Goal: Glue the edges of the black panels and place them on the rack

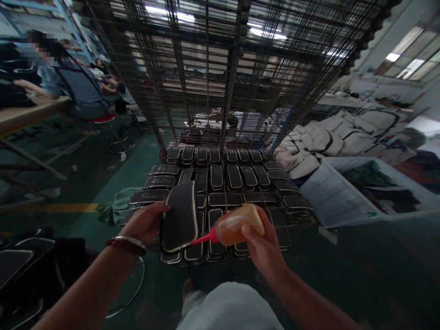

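Observation:
My left hand [147, 221] is closed on the left edge of a dark, rounded panel [179, 213], holding it tilted up before me. A pale line runs along the panel's border. In my right hand [263, 243] is a squeeze bottle [233, 225] of amber liquid, gripped round its base. Its red nozzle points left, and the tip meets or nearly meets the panel's lower right corner. Below and beyond, many similar dark panels [225, 200] with pale borders lie in rows and stacks on a low rack.
Wire mesh shelves [225, 59] rise over the panels. A white plastic bin [357, 192] with cloth stands at right, beside piled pale pieces [340, 137]. At left, a seated person [74, 87] works at a table [30, 114]. Dark pieces [30, 270] lie at the lower left.

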